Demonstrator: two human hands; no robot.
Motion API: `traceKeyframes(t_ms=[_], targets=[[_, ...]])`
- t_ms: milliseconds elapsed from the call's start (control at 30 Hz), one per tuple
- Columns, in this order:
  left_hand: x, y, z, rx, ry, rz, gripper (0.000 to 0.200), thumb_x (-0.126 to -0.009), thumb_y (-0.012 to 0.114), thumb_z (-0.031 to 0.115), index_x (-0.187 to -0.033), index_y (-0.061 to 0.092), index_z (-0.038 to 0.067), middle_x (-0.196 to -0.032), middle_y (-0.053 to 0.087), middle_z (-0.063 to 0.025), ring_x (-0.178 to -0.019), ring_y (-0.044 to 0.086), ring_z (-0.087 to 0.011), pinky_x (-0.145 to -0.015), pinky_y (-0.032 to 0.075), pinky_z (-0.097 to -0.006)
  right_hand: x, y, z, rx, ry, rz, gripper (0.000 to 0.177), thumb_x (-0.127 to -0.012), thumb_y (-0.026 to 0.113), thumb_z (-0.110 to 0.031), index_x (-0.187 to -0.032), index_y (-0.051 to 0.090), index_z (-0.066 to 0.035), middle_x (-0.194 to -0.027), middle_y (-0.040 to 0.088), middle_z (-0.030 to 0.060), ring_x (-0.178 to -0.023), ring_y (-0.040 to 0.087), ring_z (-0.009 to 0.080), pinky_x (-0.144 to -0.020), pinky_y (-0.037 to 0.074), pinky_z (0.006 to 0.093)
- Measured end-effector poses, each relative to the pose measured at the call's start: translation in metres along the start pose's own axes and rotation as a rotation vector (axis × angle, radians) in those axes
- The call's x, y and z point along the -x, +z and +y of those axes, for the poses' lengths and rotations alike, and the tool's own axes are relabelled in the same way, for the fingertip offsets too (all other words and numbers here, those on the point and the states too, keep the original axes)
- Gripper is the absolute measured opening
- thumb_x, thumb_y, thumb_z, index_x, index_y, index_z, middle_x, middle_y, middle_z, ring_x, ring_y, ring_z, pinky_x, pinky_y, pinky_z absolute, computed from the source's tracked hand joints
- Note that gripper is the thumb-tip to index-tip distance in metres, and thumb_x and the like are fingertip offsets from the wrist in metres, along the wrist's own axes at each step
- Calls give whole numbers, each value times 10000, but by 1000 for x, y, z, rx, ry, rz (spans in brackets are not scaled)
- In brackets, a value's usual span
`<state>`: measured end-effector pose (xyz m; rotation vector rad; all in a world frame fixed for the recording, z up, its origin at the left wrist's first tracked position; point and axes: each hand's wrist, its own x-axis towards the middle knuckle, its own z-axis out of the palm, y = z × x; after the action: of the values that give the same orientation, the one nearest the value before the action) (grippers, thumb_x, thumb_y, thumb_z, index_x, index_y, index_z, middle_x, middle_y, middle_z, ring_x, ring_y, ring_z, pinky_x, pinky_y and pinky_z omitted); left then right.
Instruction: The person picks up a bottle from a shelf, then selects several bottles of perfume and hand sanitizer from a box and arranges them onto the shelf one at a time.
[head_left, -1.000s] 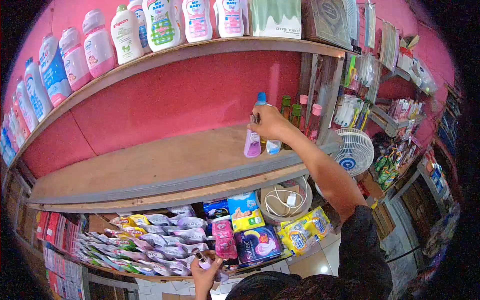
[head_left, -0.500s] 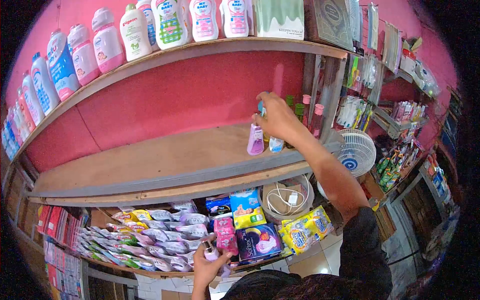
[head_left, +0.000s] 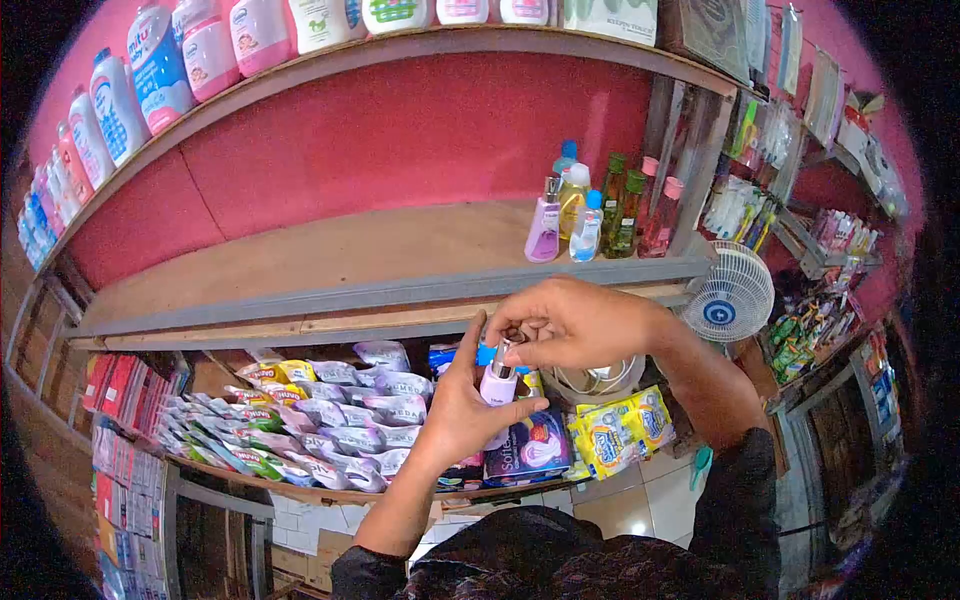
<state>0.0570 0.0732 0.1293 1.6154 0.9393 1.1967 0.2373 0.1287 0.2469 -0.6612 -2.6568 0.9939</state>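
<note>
A light purple bottle (head_left: 498,388) with a silver cap is held upright in my left hand (head_left: 462,410), whose fingers and thumb wrap round its body. My right hand (head_left: 570,325) has its fingers closed on the same bottle's cap. Behind them on the middle shelf (head_left: 350,260) stands a second purple bottle (head_left: 543,228), beside a yellow bottle (head_left: 572,205), a clear bottle with a blue cap (head_left: 586,232) and several green and pink-capped bottles (head_left: 625,222).
Baby product bottles (head_left: 160,75) line the upper shelf (head_left: 400,45). Below lie rows of sachets (head_left: 350,415), a Softex pack (head_left: 530,445) and yellow packs (head_left: 620,430). A white fan (head_left: 735,300) stands at the right, near hanging goods.
My right hand has left the bottles on the shelf and come down to the bottle's cap. My left hand has raised its bottle. The view has shifted, with the shelves now higher in the picture.
</note>
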Motion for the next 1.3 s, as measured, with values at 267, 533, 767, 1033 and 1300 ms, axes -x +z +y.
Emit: traceKeyframes(t_ms=[267, 533, 767, 1033, 1300], targets=[[14, -10, -13, 17, 155, 65, 767, -724, 818, 75, -1351, 394, -45, -1110, 612, -142, -982, 614, -174, -872, 506, -330, 20, -27, -20, -158, 51, 288, 205, -894, 668, -163, -987, 633, 17, -840, 662, 51, -780, 600, 71, -677, 500, 267], [19, 5, -13, 475, 112, 117, 623, -956, 454, 512, -1235, 442, -45, -850, 575, -104, -590, 528, -160, -531, 435, -286, 3, -32, -29, 44, 165, 378, 209, -912, 674, -200, -957, 625, -1, -788, 621, -1, -709, 546, 37, -607, 445, 206], [20, -4, -44, 840, -30, -228, 759, -967, 266, 640, -1243, 481, -34, -937, 616, -126, -618, 539, -150, -504, 426, -269, -7, -33, -7, -23, -50, 341, 245, -934, 635, -248, -936, 635, -3, -771, 625, 13, -707, 532, 54, -615, 438, 231], [30, 4, -33, 678, 12, -14, 708, -957, 319, 636, -1202, 517, 1, -920, 613, -164, -704, 572, -190, -616, 466, -298, -5, -60, -21, -115, -2, 433, 207, -930, 635, -205, -983, 624, -6, -794, 625, 10, -723, 550, 56, -622, 473, 247], [88, -17, -76, 492, -67, 13, 553, -1008, 378, 471, -1199, 527, -26, -964, 636, -158, -780, 583, -189, -716, 469, -320, -26, -121, 5, 518, -16, 913, 182, -881, 655, -155, -979, 634, -3, -774, 658, 83, -701, 615, 131, -651, 493, 300]])
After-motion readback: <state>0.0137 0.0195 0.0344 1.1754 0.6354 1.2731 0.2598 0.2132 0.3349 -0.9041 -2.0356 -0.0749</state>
